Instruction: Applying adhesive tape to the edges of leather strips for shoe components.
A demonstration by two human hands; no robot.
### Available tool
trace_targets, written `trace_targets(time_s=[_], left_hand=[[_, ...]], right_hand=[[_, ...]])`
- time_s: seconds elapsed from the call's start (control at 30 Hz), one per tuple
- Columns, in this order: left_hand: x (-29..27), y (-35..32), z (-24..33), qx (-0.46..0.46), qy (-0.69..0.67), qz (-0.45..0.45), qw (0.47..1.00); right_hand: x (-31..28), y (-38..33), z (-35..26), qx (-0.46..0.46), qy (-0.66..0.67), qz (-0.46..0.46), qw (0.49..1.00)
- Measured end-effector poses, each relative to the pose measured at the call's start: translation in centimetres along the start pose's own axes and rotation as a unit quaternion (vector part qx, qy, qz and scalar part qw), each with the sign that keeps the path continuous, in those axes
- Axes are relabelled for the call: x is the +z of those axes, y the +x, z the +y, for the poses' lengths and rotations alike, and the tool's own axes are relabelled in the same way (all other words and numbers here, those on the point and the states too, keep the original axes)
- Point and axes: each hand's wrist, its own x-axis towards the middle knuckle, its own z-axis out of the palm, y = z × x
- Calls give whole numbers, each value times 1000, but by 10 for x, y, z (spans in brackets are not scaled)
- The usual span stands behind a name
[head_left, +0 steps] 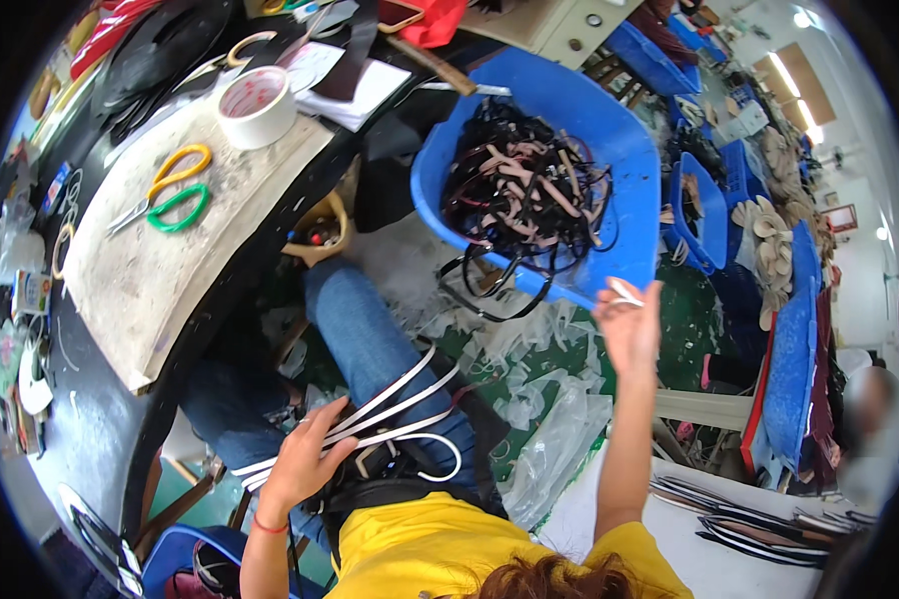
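Note:
Several narrow white strips (400, 402) lie across my lap, one of them curling into a loop near my waist. My left hand (305, 454) is closed on these strips, which stick out on both sides of it. My right hand (629, 329) is stretched out to the right, beside the near rim of a large blue tub (624, 215). Between its fingers is a small white strip end (625, 294); the rest of that piece is hidden. Inside the tub lies a tangle of black and pinkish strips (524, 190), and some black loops hang over its edge.
On the worktable at left, a pale board (210, 270) carries scissors (170, 195) with yellow and green handles and a roll of white tape (256, 108). Clear plastic scraps (554, 429) litter the floor. Dark and light strips (759, 519) lie on a white surface at right. Blue bins (697, 215) stand beyond.

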Motion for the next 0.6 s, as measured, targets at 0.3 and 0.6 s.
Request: trace_targets(time_s=[0.3,0.6], left_hand=[[-10,-4,-13,11,85,80,993],[-24,2,-20,28,115,90,989]], right_hand=[[63,34,65,-197,-429,-98,876],[79,93,11,-290,-598,-12,747]])
